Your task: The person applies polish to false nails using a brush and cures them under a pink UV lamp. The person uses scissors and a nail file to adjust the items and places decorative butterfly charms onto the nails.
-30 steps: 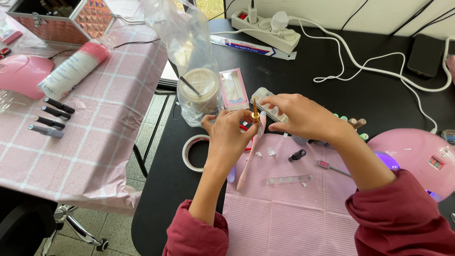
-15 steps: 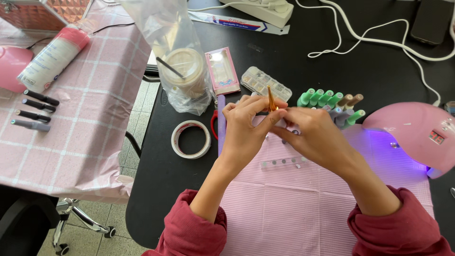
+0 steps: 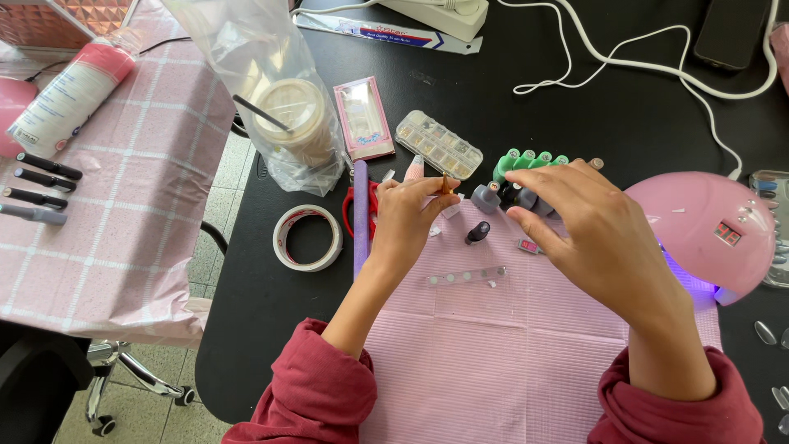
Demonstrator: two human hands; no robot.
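Hands at the nail bottles, centre frame

My right hand [image 3: 596, 234] hovers spread over the polish bottles [image 3: 526, 177] beside the pink lamp [image 3: 707, 230]; my left hand [image 3: 411, 218] pinches a small orange stick [image 3: 445, 184]. I'd grip low, steady.

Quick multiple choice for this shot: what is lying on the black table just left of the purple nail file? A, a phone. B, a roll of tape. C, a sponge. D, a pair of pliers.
B: a white roll of tape lies flat on the black table just left of the upright purple nail file, near the left hand.
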